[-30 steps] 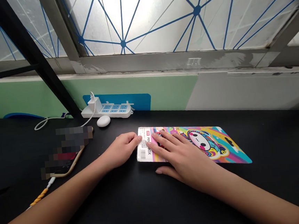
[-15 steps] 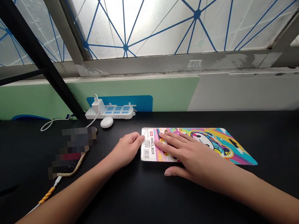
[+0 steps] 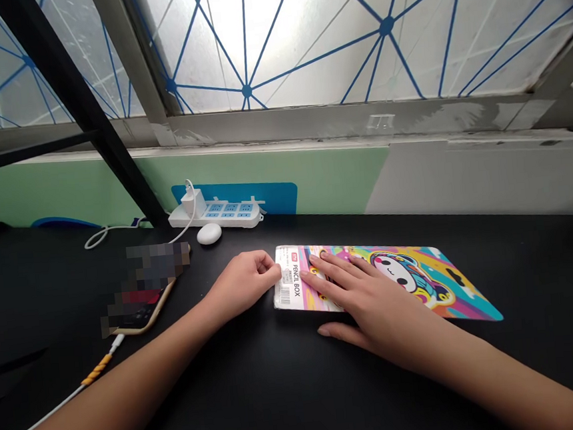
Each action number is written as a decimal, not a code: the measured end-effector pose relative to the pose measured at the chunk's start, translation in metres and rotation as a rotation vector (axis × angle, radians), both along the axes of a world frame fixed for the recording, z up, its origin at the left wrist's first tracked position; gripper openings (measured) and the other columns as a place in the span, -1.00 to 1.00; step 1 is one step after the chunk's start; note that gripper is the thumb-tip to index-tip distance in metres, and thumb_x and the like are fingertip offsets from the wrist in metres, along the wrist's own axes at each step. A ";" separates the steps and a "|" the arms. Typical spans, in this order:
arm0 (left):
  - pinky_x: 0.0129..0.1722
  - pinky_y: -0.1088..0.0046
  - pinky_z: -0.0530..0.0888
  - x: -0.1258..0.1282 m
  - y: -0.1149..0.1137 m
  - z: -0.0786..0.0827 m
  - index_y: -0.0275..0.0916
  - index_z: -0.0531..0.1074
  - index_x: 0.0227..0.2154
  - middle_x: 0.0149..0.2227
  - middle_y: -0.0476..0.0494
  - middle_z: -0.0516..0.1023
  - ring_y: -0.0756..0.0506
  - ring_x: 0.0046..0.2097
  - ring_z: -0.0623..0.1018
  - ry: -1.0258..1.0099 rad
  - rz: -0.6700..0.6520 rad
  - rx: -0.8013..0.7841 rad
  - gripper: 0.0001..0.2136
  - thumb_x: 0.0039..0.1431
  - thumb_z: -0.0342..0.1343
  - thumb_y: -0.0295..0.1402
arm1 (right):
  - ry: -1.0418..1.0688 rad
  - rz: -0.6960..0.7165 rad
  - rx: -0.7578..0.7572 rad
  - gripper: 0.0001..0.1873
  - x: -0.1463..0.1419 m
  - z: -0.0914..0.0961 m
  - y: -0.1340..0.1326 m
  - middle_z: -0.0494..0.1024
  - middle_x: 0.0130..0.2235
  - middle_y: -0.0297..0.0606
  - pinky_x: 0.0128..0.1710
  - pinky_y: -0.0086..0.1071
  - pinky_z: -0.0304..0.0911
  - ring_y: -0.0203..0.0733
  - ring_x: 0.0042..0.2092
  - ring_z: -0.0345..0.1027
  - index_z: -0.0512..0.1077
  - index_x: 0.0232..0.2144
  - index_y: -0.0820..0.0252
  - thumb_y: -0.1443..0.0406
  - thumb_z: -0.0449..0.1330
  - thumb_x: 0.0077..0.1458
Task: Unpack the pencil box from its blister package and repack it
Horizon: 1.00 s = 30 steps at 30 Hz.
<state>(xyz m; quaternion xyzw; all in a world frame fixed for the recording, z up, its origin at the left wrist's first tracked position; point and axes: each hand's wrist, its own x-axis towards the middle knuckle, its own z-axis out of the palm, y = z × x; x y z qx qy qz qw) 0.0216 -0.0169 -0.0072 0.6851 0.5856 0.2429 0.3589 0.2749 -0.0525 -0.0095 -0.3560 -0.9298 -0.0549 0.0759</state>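
Observation:
A flat, brightly coloured pencil box [image 3: 396,272] lies on the black desk, with a cartoon figure on its lid and a white label [image 3: 288,278] at its left end. My right hand [image 3: 360,289] rests flat across the lid, fingers spread, its thumb down past the near edge. At the box's left edge, my left hand [image 3: 246,279] is closed in a pinch, thumb tip against the label's side. Whatever lies between its thumb and finger is hidden. The right palm covers part of the printed lid.
A white power strip [image 3: 221,214] with a plugged-in charger [image 3: 194,203] stands by the wall. Before it sits a rounded white case [image 3: 208,234]. Left of my arm lie a phone [image 3: 148,301], partly blurred out, and its white cable [image 3: 43,417]. A black post [image 3: 93,125] slants down at left.
The view has shifted slightly, so everything appears a little further right. My left fingers have curled a bit differently at the box's edge. The right hand stays on the lid.

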 end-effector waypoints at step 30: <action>-0.45 0.44 0.31 0.000 0.001 0.008 -0.20 0.54 -0.47 -0.48 0.01 0.56 -0.09 -0.41 0.48 0.081 0.013 0.016 -0.80 0.08 0.16 -0.19 | -0.014 -0.012 0.085 -0.33 -0.004 -0.002 0.000 0.30 0.39 0.06 0.25 0.22 0.26 0.29 0.37 0.20 0.31 0.33 0.19 0.06 0.25 0.28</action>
